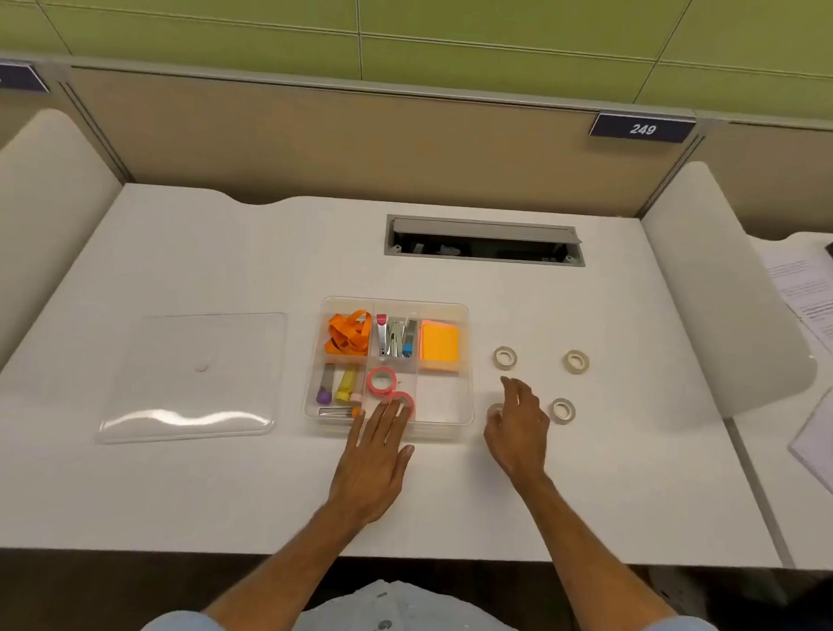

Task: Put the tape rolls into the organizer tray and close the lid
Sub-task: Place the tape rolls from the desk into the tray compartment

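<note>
The left hand lies flat with its fingers spread, and the fingertips sit on a pink tape roll in the front middle box of the tray. The right hand is bent over a pale tape roll on the bench, with thumb and fingers around it; whether it grips the roll cannot be told. Three more pale tape rolls lie flat on the bench to the right: one just behind the hand, one beside it and one farther back. The clear organizer tray holds a second pink tape roll, orange ribbon, staplers, orange sticky notes and markers. Its front right box is bare. The clear lid lies flat to the left of the tray.
</note>
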